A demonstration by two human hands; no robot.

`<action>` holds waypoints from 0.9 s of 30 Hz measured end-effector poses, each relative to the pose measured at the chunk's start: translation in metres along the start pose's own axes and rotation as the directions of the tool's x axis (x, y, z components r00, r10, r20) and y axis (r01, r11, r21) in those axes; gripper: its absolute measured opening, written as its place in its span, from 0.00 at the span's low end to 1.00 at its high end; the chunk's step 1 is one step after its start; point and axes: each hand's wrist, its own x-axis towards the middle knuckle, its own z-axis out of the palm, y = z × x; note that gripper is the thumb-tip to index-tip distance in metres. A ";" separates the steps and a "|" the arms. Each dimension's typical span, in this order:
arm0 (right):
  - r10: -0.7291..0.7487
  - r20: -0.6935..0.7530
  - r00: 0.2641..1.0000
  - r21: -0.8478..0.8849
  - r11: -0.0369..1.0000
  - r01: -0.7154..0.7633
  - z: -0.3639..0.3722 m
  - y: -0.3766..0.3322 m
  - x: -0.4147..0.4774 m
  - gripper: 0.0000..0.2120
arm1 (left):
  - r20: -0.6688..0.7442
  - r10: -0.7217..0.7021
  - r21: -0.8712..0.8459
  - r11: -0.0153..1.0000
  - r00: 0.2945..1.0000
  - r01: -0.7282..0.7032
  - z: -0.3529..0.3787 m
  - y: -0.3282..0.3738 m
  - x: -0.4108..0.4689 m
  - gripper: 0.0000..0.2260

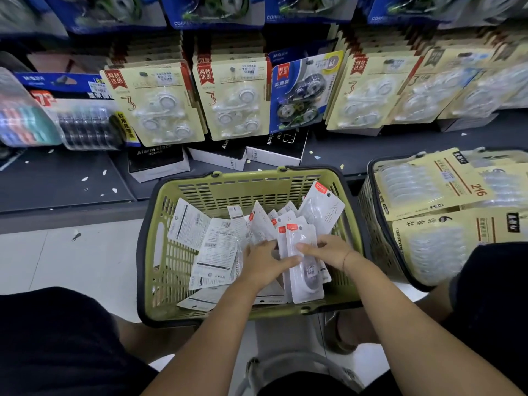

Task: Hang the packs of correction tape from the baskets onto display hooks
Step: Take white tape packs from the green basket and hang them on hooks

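A green basket [160,252] on the floor holds several white packs of correction tape [217,247], most lying loose and face down. Both my hands are inside it. My left hand [265,264] and my right hand [328,251] hold a small upright stack of white packs [304,278] with red top labels between them, fingers curled round its sides. Above, beige three-packs of correction tape [160,104] hang in rows on display hooks, with a blue pack [300,95] among them.
A second basket [377,224] at the right is filled with large beige packs. Black alarm clock boxes [157,161] stand on the dark lower shelf behind the green basket. My knees flank the basket; a white stool edge [297,364] shows below.
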 end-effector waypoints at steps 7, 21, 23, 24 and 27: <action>0.014 -0.004 1.000 0.232 0.973 -0.013 0.030 0.012 -0.002 0.33 | -0.030 -0.062 0.176 0.982 0.998 0.067 0.008 0.004 -0.005 0.46; -0.237 -0.148 0.960 0.467 0.839 0.279 0.020 -0.048 -0.021 0.32 | -0.141 -0.181 -0.784 0.621 0.973 0.002 -0.053 0.032 -0.015 0.24; -0.323 -0.152 0.934 0.403 0.843 0.356 0.017 -0.063 -0.024 0.28 | -0.088 -0.176 -0.855 0.519 0.980 0.017 -0.061 0.036 -0.016 0.28; -0.363 -0.148 0.920 0.374 0.840 0.392 0.016 -0.072 -0.028 0.20 | -0.080 -0.169 -0.886 0.464 0.982 0.007 -0.063 0.036 -0.016 0.30; -0.485 -0.133 0.864 0.306 0.809 0.501 0.015 -0.094 -0.037 0.11 | -0.071 -0.150 -0.960 0.277 0.986 -0.027 -0.071 0.040 -0.019 0.32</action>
